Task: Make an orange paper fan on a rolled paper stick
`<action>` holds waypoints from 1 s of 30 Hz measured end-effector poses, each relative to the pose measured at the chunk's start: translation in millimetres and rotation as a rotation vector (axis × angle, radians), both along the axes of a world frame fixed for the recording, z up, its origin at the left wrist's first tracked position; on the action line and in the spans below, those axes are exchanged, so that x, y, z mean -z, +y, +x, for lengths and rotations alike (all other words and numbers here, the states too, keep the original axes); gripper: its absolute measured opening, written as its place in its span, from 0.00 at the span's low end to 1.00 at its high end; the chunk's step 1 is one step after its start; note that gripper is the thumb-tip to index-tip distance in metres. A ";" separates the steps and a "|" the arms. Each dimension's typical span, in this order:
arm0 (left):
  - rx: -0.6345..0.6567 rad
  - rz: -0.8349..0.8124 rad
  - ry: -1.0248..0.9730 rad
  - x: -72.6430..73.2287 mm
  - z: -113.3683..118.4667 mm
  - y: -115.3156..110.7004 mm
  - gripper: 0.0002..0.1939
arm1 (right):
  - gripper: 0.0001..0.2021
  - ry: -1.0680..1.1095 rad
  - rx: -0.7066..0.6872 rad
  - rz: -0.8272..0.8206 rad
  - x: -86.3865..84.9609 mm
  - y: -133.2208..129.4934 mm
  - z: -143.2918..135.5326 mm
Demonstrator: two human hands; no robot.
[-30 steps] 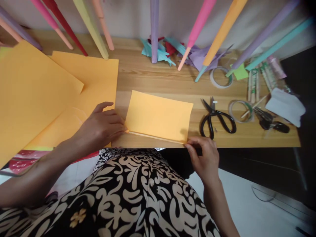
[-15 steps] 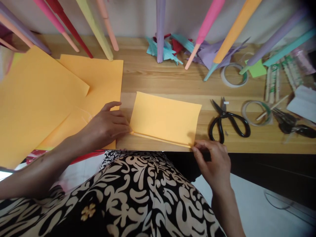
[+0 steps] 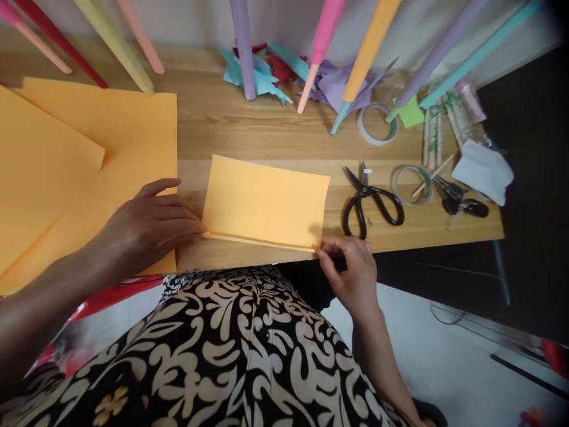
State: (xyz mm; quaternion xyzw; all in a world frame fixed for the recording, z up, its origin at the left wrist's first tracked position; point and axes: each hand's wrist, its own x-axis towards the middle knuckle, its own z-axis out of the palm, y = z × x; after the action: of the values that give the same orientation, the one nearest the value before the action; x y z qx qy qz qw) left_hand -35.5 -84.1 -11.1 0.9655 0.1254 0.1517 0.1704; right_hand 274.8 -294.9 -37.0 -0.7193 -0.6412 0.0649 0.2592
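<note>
A small orange paper sheet (image 3: 267,198) lies on the wooden table close to its front edge. Along its near side runs a narrow rolled or folded strip. My left hand (image 3: 153,228) has its fingertips at the strip's left end, with the index finger raised a little and the thumb hidden. At the right end, my right hand (image 3: 351,267) pinches the strip's corner between thumb and fingers. Black-handled scissors (image 3: 365,198) rest with their blades apart, just beyond my right hand.
Larger orange sheets (image 3: 146,130) cover the table's left part, partly under my left forearm. Rolled paper tubes (image 3: 243,53) hang down at the back. Two tape rolls (image 3: 361,126), keys (image 3: 451,198) and white paper (image 3: 482,169) lie to the right. Cut scraps (image 3: 342,86) sit behind.
The view has shifted right, so everything appears further left and more of the table's right end shows. Both hands stay at the strip's ends; the paper looks nearly unchanged.
</note>
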 end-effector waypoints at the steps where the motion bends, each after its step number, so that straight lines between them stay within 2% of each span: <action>1: -0.012 -0.004 0.001 -0.5 0.8 -0.8 0.11 | 0.06 0.002 -0.001 0.000 0.3 -0.3 0.3; 7: -0.017 0.014 -0.013 2.7 0.5 -0.4 0.08 | 0.05 0.003 0.017 0.002 3.5 -0.5 1.4; 10: -0.037 0.046 0.000 4.7 -0.8 2.1 0.16 | 0.05 -0.010 0.012 0.015 4.2 0.2 2.1; 11: -0.032 0.047 0.009 4.3 -0.6 2.7 0.16 | 0.06 -0.014 0.007 0.018 4.2 0.5 2.3; 14: -0.005 -0.001 0.052 0.2 1.7 3.2 0.06 | 0.05 -0.020 0.001 0.024 4.2 1.1 2.7; 19: 0.000 -0.021 0.101 -6.0 5.5 1.6 0.15 | 0.05 -0.020 0.010 0.026 3.7 1.9 1.6; 23: -0.052 0.035 0.116 -7.0 5.7 0.9 0.15 | 0.05 -0.038 0.019 0.015 3.9 4.3 -1.4; 26: -0.038 0.048 0.121 -7.5 4.1 1.7 0.16 | 0.07 -0.078 0.060 0.027 3.7 5.2 -3.1; 30: -0.015 0.059 0.132 -5.3 1.5 2.7 0.17 | 0.12 -0.126 0.134 0.134 -3.4 -1.4 -1.8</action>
State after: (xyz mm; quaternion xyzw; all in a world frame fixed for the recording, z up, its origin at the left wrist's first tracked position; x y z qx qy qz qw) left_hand -34.1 -81.4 -5.8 0.9770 0.1393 0.0925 0.1320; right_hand 273.0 -296.3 -33.6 -0.7442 -0.6098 -0.0408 0.2696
